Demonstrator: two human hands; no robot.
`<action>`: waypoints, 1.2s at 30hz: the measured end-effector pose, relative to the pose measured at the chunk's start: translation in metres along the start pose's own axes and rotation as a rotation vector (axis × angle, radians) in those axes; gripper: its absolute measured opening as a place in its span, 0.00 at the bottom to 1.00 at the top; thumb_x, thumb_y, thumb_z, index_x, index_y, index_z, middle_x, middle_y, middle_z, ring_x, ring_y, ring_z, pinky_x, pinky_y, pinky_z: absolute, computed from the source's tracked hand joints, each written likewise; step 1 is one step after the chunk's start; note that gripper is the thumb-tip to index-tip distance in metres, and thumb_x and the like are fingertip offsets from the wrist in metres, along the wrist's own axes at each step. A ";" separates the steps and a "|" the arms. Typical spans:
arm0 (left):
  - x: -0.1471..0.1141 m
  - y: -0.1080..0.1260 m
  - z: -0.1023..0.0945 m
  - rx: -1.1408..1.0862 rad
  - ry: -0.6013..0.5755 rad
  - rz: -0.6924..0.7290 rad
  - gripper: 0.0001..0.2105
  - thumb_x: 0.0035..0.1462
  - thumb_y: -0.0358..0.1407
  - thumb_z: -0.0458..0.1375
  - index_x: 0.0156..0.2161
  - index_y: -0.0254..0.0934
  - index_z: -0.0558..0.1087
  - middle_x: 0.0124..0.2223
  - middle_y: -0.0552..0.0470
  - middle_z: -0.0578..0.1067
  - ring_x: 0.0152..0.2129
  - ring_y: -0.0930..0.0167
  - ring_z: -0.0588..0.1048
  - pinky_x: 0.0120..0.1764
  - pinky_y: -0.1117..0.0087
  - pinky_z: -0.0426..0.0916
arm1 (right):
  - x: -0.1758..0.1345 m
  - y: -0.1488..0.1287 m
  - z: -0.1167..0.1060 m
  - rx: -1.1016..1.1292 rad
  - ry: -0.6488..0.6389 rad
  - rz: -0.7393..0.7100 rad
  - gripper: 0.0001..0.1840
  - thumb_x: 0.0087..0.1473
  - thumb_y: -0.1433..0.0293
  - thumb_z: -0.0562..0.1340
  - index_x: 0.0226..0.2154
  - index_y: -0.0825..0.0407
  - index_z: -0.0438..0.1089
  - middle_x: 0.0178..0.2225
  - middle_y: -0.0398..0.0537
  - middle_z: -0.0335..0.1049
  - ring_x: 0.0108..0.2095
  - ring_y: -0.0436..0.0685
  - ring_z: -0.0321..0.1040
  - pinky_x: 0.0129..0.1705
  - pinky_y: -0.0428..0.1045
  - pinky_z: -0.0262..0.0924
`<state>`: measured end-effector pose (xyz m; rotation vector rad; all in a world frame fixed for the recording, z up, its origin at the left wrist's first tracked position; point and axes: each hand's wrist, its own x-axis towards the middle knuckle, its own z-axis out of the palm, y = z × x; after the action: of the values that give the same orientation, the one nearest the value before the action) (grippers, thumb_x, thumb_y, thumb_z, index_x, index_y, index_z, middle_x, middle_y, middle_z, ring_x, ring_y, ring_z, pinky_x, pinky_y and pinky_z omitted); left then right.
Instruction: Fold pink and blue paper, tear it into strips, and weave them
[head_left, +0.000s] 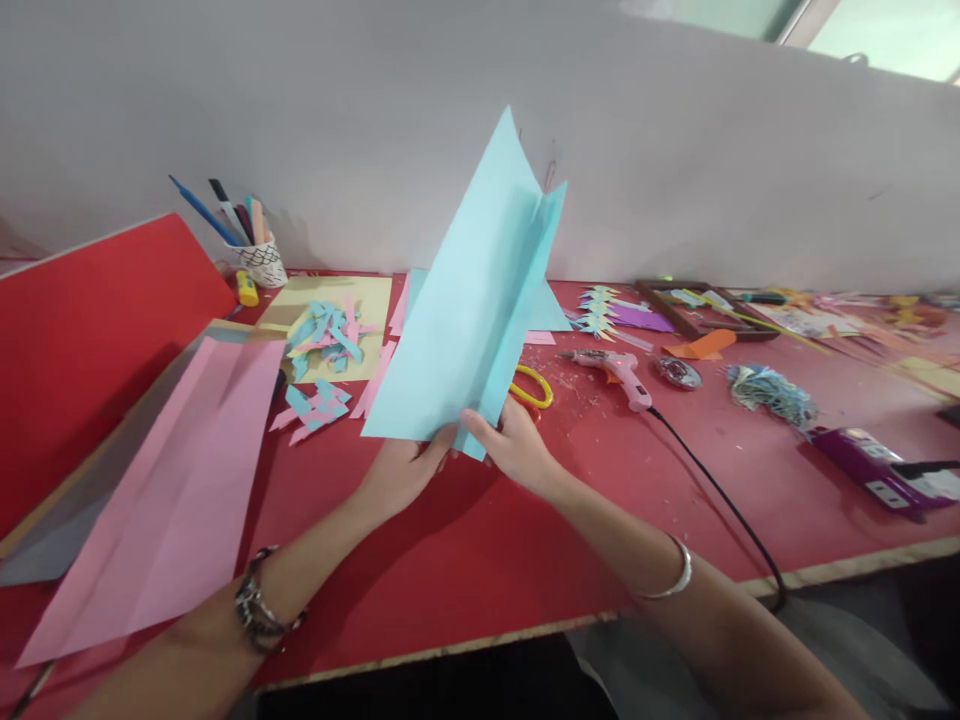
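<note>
Blue paper (457, 300): pinched at lower edge by left hand (405, 472) and right hand (523, 452), both grips closed; likely light, easily creased, best held near its fold.

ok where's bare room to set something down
Bare: red tabletop between the folded light blue paper sheet and the front edge; also right, between the black cord and purple plastic power strip. Crowded: left, under the pink paper, and along the grey wall.
</note>
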<state>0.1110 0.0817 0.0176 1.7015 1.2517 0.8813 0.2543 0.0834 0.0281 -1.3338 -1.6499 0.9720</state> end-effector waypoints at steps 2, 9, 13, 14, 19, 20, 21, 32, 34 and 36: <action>0.000 0.002 -0.001 0.003 0.049 0.023 0.17 0.50 0.45 0.45 0.15 0.40 0.56 0.12 0.60 0.57 0.11 0.76 0.59 0.20 0.74 0.59 | -0.002 -0.001 0.000 0.011 -0.158 0.030 0.11 0.48 0.64 0.55 0.20 0.52 0.55 0.15 0.36 0.57 0.14 0.44 0.55 0.16 0.41 0.50; 0.001 0.004 -0.004 0.047 0.108 0.012 0.18 0.50 0.45 0.46 0.14 0.40 0.56 0.12 0.59 0.58 0.12 0.75 0.60 0.20 0.73 0.57 | -0.004 -0.004 -0.001 0.042 -0.282 0.072 0.11 0.51 0.70 0.52 0.19 0.53 0.57 0.13 0.35 0.58 0.11 0.41 0.53 0.14 0.39 0.49; 0.002 0.004 -0.005 0.022 0.031 0.002 0.16 0.49 0.44 0.48 0.15 0.39 0.58 0.12 0.59 0.59 0.12 0.76 0.59 0.19 0.74 0.56 | -0.004 -0.002 -0.002 0.034 -0.315 0.024 0.11 0.51 0.70 0.52 0.20 0.53 0.58 0.15 0.37 0.60 0.14 0.41 0.56 0.17 0.39 0.52; 0.003 0.004 -0.006 0.007 0.008 0.008 0.16 0.49 0.44 0.47 0.15 0.39 0.58 0.13 0.60 0.58 0.12 0.76 0.58 0.19 0.74 0.55 | -0.004 -0.002 -0.002 0.032 -0.320 0.014 0.10 0.51 0.70 0.52 0.20 0.53 0.58 0.15 0.37 0.60 0.14 0.42 0.57 0.17 0.39 0.52; 0.004 0.002 -0.007 0.015 -0.035 0.033 0.17 0.51 0.45 0.46 0.16 0.38 0.59 0.14 0.60 0.59 0.12 0.77 0.58 0.19 0.75 0.54 | -0.004 -0.003 -0.002 0.032 -0.310 0.001 0.09 0.51 0.70 0.52 0.22 0.54 0.59 0.15 0.37 0.60 0.14 0.42 0.56 0.18 0.39 0.52; 0.003 0.001 -0.007 0.022 -0.025 0.029 0.18 0.51 0.45 0.46 0.16 0.38 0.59 0.14 0.59 0.59 0.13 0.77 0.59 0.19 0.74 0.55 | -0.004 -0.004 -0.002 0.039 -0.305 0.006 0.09 0.51 0.70 0.52 0.22 0.54 0.60 0.15 0.37 0.59 0.14 0.42 0.56 0.18 0.39 0.52; 0.003 0.001 -0.008 0.029 -0.016 0.024 0.18 0.51 0.45 0.46 0.16 0.38 0.59 0.14 0.59 0.60 0.13 0.76 0.59 0.20 0.74 0.55 | -0.004 -0.004 -0.002 0.049 -0.302 0.012 0.09 0.51 0.70 0.52 0.23 0.54 0.60 0.15 0.36 0.59 0.14 0.42 0.56 0.18 0.39 0.52; -0.001 0.001 -0.008 -0.009 0.006 -0.068 0.20 0.49 0.50 0.44 0.16 0.38 0.60 0.14 0.58 0.60 0.14 0.75 0.60 0.21 0.74 0.57 | -0.003 -0.005 -0.005 0.204 -0.364 -0.077 0.10 0.51 0.66 0.51 0.26 0.55 0.62 0.18 0.39 0.58 0.18 0.43 0.57 0.20 0.40 0.56; -0.002 0.001 -0.008 0.017 0.012 -0.075 0.20 0.49 0.51 0.44 0.16 0.39 0.60 0.14 0.58 0.60 0.14 0.75 0.61 0.21 0.73 0.58 | -0.003 -0.005 -0.006 0.184 -0.357 -0.089 0.09 0.51 0.67 0.52 0.25 0.54 0.62 0.18 0.39 0.58 0.19 0.43 0.57 0.21 0.41 0.56; -0.003 0.003 -0.008 0.069 0.021 -0.064 0.21 0.49 0.51 0.43 0.15 0.39 0.60 0.13 0.58 0.61 0.14 0.74 0.62 0.22 0.73 0.59 | -0.003 -0.004 -0.006 0.137 -0.340 -0.091 0.09 0.51 0.67 0.52 0.24 0.54 0.61 0.18 0.39 0.58 0.19 0.44 0.57 0.21 0.41 0.55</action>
<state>0.1042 0.0802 0.0232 1.7005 1.3571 0.8288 0.2589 0.0799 0.0336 -1.0351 -1.8382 1.2854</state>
